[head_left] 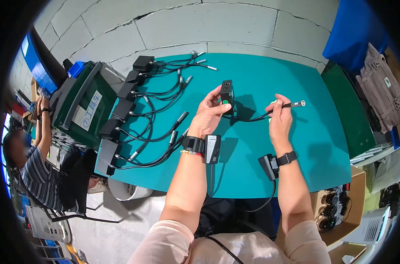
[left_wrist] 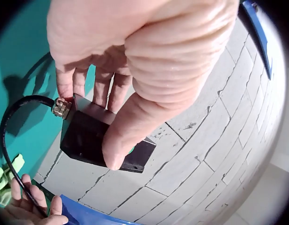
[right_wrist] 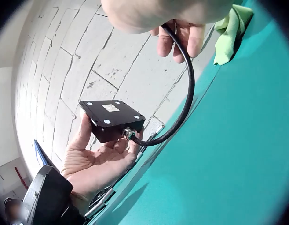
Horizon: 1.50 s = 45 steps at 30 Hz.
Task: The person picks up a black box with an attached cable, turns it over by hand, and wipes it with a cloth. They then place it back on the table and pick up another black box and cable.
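Note:
The left hand [head_left: 209, 115] grips a small black box [head_left: 227, 93] above the green table, its thumb flat against one face and fingers behind. A metal fitting [left_wrist: 62, 108] joins a black cable [right_wrist: 191, 84] to the box. The cable bends across to the right hand [head_left: 280, 121], whose fingers hold it close to the silver connector [head_left: 298, 104] at its far end. Beside the right fingers is a light green cloth [right_wrist: 228, 35]; how it is held cannot be told. The underside of the box shows four pale round spots and a label in the right wrist view.
Several black boxes [head_left: 122, 109] with cables line the left of the green table [head_left: 253, 167]. A white wall [head_left: 244, 22] stands behind. At lower right is a cardboard box [head_left: 357, 193] of dark parts; at left are a green cabinet [head_left: 83, 105] and a seated person [head_left: 41, 176].

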Each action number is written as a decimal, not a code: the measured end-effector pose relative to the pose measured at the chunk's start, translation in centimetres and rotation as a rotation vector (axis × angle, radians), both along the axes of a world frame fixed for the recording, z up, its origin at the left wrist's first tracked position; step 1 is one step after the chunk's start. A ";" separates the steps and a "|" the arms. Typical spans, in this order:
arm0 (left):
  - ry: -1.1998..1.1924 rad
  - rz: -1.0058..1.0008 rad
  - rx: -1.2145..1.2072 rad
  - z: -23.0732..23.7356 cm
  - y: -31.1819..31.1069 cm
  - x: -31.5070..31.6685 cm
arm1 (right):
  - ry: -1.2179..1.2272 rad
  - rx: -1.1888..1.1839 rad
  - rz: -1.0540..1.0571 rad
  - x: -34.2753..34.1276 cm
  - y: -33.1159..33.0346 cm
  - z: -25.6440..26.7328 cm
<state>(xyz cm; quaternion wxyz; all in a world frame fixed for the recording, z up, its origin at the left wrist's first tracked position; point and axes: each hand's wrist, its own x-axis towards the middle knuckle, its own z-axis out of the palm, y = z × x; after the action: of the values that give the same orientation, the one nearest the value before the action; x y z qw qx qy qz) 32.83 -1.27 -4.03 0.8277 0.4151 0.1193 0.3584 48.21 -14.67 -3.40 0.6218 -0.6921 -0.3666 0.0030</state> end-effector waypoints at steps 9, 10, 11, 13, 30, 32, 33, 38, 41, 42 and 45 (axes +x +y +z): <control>0.006 0.004 -0.023 -0.1 0.1 -0.2 | 0.013 -0.003 0.000 0.1 0.1 0.0; 0.014 0.009 -0.024 0.0 0.0 -0.3 | 0.014 -0.005 -0.002 0.1 0.1 -0.1; 0.023 0.015 -0.026 0.1 -0.1 -0.4 | 0.016 -0.008 -0.002 0.1 0.1 -0.1; 0.019 0.010 -0.024 -0.4 0.1 -0.3 | 0.014 -0.009 0.005 0.1 0.1 -0.1; 0.022 0.035 -0.038 0.3 -0.1 -0.6 | 0.037 -0.006 0.037 0.0 0.2 -0.1; 0.004 0.025 -0.026 0.5 -0.3 -0.7 | -0.011 -0.019 0.045 -0.2 -0.1 0.2; 0.007 0.022 -0.021 0.6 -0.3 -0.8 | -0.008 -0.015 0.042 -0.1 -0.1 0.1; -0.016 0.043 -0.031 0.1 -0.4 -1.0 | 0.050 -0.016 0.038 0.1 0.5 -0.5; -0.012 0.032 -0.014 0.2 -0.6 -1.2 | -0.022 0.007 0.055 -0.4 0.1 0.3; -0.021 0.027 -0.003 0.2 -0.6 -1.2 | -0.014 0.008 0.050 -0.4 -0.1 0.5; -0.067 -0.030 -0.043 -0.1 -0.4 -1.2 | 0.013 0.036 0.097 -0.5 -0.4 0.6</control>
<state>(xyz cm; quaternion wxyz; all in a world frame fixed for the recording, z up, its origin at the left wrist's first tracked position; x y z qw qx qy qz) 31.58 -1.72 -4.10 0.8453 0.3865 0.0930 0.3570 47.76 -15.12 -2.78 0.6354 -0.6623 -0.3957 0.0310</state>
